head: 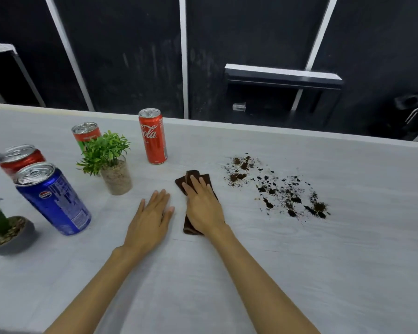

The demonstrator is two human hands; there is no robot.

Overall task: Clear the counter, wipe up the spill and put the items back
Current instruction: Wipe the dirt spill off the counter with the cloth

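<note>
A folded brown cloth (190,178) lies on the pale counter (299,273), and my right hand (203,206) rests flat on it with straight fingers. My left hand (152,215) lies flat on the bare counter just left of the cloth. A spill of dark brown grounds (278,189) is scattered to the right of the cloth. To the left stand a red Coca-Cola can (153,136), a red and green can (86,135), another red can (18,159), a blue Pepsi can (53,198) and a small green plant in a clear pot (111,162).
A grey bowl-shaped pot with a plant (7,233) sits at the left edge. Beyond the counter's far edge are dark panels with white frames, a dark shelf (282,77) and a small clear cup (239,107).
</note>
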